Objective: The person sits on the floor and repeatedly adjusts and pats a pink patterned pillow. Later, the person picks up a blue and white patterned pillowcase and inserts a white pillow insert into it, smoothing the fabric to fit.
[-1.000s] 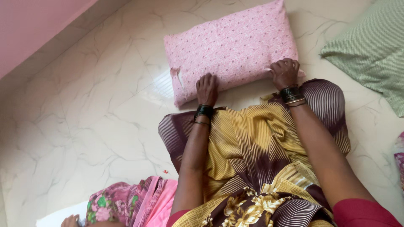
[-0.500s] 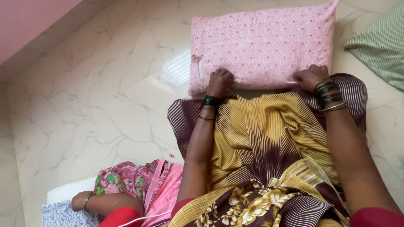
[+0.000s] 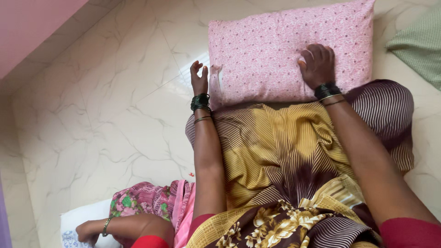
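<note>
1. A pink patterned pillow (image 3: 285,50) lies flat on the pale marble floor (image 3: 105,115), just ahead of the person's lap.
2. The right hand (image 3: 318,65) rests palm down on the pillow's right half, fingers spread, gripping nothing.
3. The left hand (image 3: 199,79) stands at the pillow's left end, fingers loosely open, just beside the torn flap of the cover; I cannot tell whether it touches.
4. A green checked cushion (image 3: 418,43) lies well right of the right hand.
5. Another person's hand (image 3: 87,231) rests on white cloth (image 3: 82,213), low and left of the left hand.
</note>
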